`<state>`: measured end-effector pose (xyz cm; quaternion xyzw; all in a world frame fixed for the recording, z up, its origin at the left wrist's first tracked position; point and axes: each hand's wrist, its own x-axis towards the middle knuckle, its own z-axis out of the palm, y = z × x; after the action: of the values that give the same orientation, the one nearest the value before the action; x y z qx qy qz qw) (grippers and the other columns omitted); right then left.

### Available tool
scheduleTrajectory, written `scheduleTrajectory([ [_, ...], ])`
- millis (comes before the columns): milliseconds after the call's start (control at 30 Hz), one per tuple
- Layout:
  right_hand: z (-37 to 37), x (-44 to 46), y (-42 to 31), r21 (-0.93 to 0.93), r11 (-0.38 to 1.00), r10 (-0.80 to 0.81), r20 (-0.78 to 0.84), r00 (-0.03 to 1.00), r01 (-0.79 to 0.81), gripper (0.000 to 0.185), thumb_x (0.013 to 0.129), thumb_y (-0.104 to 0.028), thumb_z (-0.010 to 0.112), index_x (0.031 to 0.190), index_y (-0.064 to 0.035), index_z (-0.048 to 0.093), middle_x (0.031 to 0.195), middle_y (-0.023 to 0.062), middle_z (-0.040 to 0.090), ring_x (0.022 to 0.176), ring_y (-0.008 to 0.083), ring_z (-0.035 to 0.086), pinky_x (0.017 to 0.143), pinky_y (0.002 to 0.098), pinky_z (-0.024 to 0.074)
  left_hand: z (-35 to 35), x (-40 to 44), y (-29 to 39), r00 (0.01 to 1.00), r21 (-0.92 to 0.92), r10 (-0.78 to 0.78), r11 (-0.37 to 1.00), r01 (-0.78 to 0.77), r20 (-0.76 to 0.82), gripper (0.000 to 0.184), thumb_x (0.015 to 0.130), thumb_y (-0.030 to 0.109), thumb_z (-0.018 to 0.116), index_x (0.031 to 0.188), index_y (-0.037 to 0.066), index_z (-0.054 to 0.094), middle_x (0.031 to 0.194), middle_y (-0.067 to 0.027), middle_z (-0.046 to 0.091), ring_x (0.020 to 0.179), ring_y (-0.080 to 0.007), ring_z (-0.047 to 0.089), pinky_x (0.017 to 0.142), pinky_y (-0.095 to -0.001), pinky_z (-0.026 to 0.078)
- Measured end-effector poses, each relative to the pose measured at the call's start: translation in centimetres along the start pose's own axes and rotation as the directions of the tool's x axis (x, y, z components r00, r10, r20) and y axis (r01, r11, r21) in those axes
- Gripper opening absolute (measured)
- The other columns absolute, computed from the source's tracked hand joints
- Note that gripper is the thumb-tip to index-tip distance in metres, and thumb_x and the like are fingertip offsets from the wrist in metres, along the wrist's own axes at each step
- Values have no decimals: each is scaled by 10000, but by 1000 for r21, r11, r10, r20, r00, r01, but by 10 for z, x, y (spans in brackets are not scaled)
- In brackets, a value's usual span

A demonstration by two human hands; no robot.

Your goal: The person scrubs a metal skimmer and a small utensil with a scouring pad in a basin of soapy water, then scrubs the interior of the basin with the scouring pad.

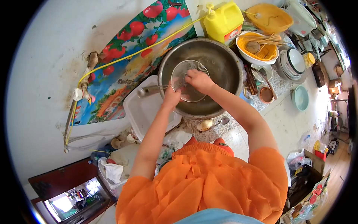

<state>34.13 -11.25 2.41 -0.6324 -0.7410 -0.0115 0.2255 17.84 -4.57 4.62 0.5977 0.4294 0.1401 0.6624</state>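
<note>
Holding the strainer (pixel 181 77) by its rim beside the handle (pixel 148 90) with the left hand (pixel 172 98), pinching the edge between thumb and fingers, presumably steadying the mesh (pixel 194 93) against the right hand (pixel 199 81). Bunching the right fingers on the mesh, though impossible to tell whether pinching anything there. Holding everything over the basin (pixel 227 71), probably for catching drips, and leaving the handle jutting out past the basin's rim.

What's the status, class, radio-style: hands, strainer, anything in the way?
Left hand gripping strainer near its handle. Right hand at strainer, hold unclear. Strainer over metal basin, handle extending beyond. Right hand hides some mesh.
</note>
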Motion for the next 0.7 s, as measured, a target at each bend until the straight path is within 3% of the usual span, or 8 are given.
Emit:
scheduleTrajectory([
  [67, -18, 8, -3, -39, 969, -244, 14, 970, 245, 119, 709, -127, 512, 821, -91, 535, 910, 57, 517, 924, 245, 526, 704, 349, 482, 4, -7, 6, 998, 17, -40, 999, 39, 40, 482, 809, -67, 320, 1253, 119, 302, 1017, -155, 546, 672, -243, 638, 484, -293, 498],
  [167, -5, 3, 4, -78, 987, 135, -75, 988, -141, 112, 727, -120, 511, 833, -85, 507, 896, 69, 523, 856, 257, 559, 662, 371, 487, 5, -12, 25, 999, 20, -33, 999, 33, 17, 473, 823, -68, 319, 1266, 98, 295, 1078, -160, 511, 911, -252, 583, 646, -351, 550],
  [267, 28, 4, -29, 1, 744, 666, 81, 741, -669, 161, 732, -136, 540, 882, -91, 502, 878, 89, 550, 788, 298, 593, 653, 387, 492, 11, 1, 6, 991, -49, 54, 997, -61, -120, 466, 804, -53, 351, 1238, 117, 340, 999, -144, 561, 676, -235, 623, 492, -299, 495],
  [367, 42, -4, -37, 308, 695, 605, 236, 760, -649, 174, 708, -133, 559, 858, -46, 557, 855, 142, 617, 774, 302, 615, 648, 371, 493, -3, 36, -54, 813, 491, 552, 768, -411, -183, 376, 808, -9, 403, 1175, 71, 412, 946, -130, 575, 665, -223, 614, 481, -301, 488],
  [467, 33, -12, -18, 604, 492, 571, 320, 756, -627, 203, 708, -136, 562, 881, -41, 608, 853, 158, 631, 786, 298, 609, 679, 380, 480, 1, 35, -45, 970, 23, -134, 990, 142, -205, 302, 804, 31, 453, 1106, 34, 467, 902, -113, 580, 670, -215, 614, 470, -306, 480],
  [567, 28, -20, 12, 878, 139, 684, 250, 686, -459, 225, 720, -165, 599, 924, -74, 625, 841, 158, 627, 804, 321, 599, 732, 402, 466, -1, 57, -82, 957, -39, -272, 962, 270, -101, 282, 831, 112, 531, 1083, 2, 469, 898, -107, 579, 654, -219, 616, 484, -304, 502],
  [667, 10, -45, 38, 194, 466, 835, 227, 501, -863, 201, 728, -172, 630, 872, -32, 617, 842, 182, 621, 824, 311, 602, 732, 378, 466, 8, 81, -132, 929, -73, -329, 944, 321, -168, 309, 837, 161, 561, 1072, -18, 472, 907, -120, 587, 646, -228, 621, 496, -313, 518],
  [700, 12, -53, 49, 217, 410, 848, 268, 458, -886, 240, 748, -185, 626, 909, -11, 585, 888, 200, 608, 863, 316, 594, 734, 373, 462, 8, 85, -137, 920, -57, -332, 943, 327, -206, 322, 838, 176, 569, 1069, -25, 472, 910, -125, 591, 643, -232, 623, 499, -317, 523],
])
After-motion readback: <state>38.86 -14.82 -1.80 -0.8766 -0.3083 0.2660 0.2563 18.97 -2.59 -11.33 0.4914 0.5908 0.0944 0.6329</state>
